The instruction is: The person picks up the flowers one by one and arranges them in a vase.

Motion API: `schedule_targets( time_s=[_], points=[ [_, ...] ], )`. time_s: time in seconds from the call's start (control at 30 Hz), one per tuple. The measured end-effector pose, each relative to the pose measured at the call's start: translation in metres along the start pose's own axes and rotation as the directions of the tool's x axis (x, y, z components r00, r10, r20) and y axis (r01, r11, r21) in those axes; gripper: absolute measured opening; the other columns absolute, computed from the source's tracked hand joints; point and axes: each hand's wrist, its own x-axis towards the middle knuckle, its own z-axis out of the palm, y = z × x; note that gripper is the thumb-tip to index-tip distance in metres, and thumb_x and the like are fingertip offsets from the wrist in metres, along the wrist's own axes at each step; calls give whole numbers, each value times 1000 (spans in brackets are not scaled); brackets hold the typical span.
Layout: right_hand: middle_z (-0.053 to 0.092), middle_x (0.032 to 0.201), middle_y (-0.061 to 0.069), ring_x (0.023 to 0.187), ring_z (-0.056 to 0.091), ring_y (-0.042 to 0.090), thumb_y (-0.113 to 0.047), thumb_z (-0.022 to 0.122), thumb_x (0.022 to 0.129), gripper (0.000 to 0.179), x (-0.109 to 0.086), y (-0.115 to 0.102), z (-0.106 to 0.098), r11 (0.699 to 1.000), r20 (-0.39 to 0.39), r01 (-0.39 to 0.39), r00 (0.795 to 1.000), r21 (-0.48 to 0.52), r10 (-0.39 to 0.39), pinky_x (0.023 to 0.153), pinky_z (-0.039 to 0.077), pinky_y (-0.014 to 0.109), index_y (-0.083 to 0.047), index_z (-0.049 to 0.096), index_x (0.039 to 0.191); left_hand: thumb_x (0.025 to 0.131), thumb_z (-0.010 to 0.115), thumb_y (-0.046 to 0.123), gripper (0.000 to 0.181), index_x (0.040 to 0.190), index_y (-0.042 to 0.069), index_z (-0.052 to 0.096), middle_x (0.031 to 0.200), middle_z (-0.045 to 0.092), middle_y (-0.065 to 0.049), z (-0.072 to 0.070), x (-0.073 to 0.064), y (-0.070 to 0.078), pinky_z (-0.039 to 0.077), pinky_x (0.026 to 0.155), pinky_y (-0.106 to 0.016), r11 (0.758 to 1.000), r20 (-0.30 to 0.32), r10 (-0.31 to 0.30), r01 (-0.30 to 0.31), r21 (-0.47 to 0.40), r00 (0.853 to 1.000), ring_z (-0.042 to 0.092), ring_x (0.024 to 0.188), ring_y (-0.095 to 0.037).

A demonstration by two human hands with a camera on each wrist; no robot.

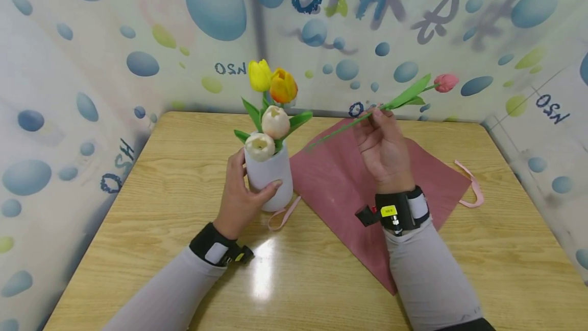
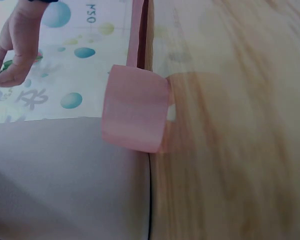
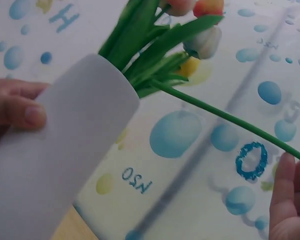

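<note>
A white vase (image 1: 272,178) holds several artificial tulips, among them a yellow tulip (image 1: 260,75), an orange one (image 1: 283,86) and two cream ones. My left hand (image 1: 243,198) grips the vase from its left side, thumb across the front. In the right wrist view the vase (image 3: 75,140) looks tilted, with the left thumb and fingers on it. My right hand (image 1: 385,149) pinches the green stem of a pink tulip (image 1: 446,83) between thumb and fingers. Its bloom points up to the right, and the stem's lower end slants down-left toward the vase.
A dusky pink wrapping sheet (image 1: 335,203) lies on the wooden table (image 1: 184,167) under the right arm. One pink ribbon (image 1: 475,190) lies at the sheet's right corner, another ribbon (image 1: 286,216) beside the vase's base. A patterned wall covering (image 1: 285,40) stands behind and at both sides.
</note>
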Motion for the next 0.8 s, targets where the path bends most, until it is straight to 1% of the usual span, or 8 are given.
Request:
schedule_targets(
  time_s=[0.13, 0.23, 0.37, 0.57, 0.7, 0.8],
  points=[
    [70, 93, 10, 87, 71, 20, -2, 59, 103, 4, -4, 8, 7, 1000, -42, 5, 999, 6, -5, 84, 62, 31, -4, 62, 103, 81, 89, 20, 98, 160, 16, 30, 143, 44, -18, 0, 0, 0, 44, 104, -60, 1000, -3, 3, -3, 2, 1000, 44, 131, -27],
    [68, 95, 10, 88, 70, 20, -3, 59, 104, 3, -7, 14, 10, 1000, -51, 14, 999, -15, -14, 85, 62, 31, -5, 59, 106, 81, 89, 20, 98, 160, 16, 31, 143, 44, -17, 0, 0, 0, 45, 104, -60, 1000, -5, 3, -3, -1, 1000, 44, 131, -26],
    [66, 97, 10, 89, 70, 18, -4, 57, 105, 3, -11, 21, 15, 998, -45, 32, 998, -53, -34, 86, 62, 31, -6, 55, 105, 81, 89, 20, 98, 160, 17, 31, 143, 44, -16, -1, 0, 0, 44, 104, -59, 1000, 1, -3, 3, -9, 1000, 43, 131, -26],
    [65, 100, 7, 93, 69, 16, -5, 56, 105, 5, -17, 27, 23, 983, -15, 97, 995, -153, -100, 86, 62, 30, -10, 54, 105, 82, 88, 21, 97, 160, 18, 30, 143, 44, -15, -3, 0, 1, 44, 105, -60, 1000, 7, -15, 15, -9, 1000, 43, 131, -25],
    [65, 102, 6, 95, 69, 16, -2, 55, 105, 10, -19, 27, 28, 971, 27, 155, 988, -180, -153, 86, 62, 31, -12, 57, 107, 82, 88, 21, 95, 159, 17, 31, 143, 45, -15, -3, 1, 1, 45, 105, -60, 1000, 9, -15, 15, -7, 1000, 44, 131, -25],
    [66, 101, 6, 94, 69, 17, 1, 54, 105, 14, -21, 27, 31, 965, 56, 193, 981, -179, -186, 86, 62, 33, -12, 58, 107, 82, 88, 21, 94, 158, 16, 32, 143, 45, -15, -2, 0, 1, 45, 104, -59, 1000, 9, -13, 13, -14, 1000, 44, 131, -25]
  ],
)
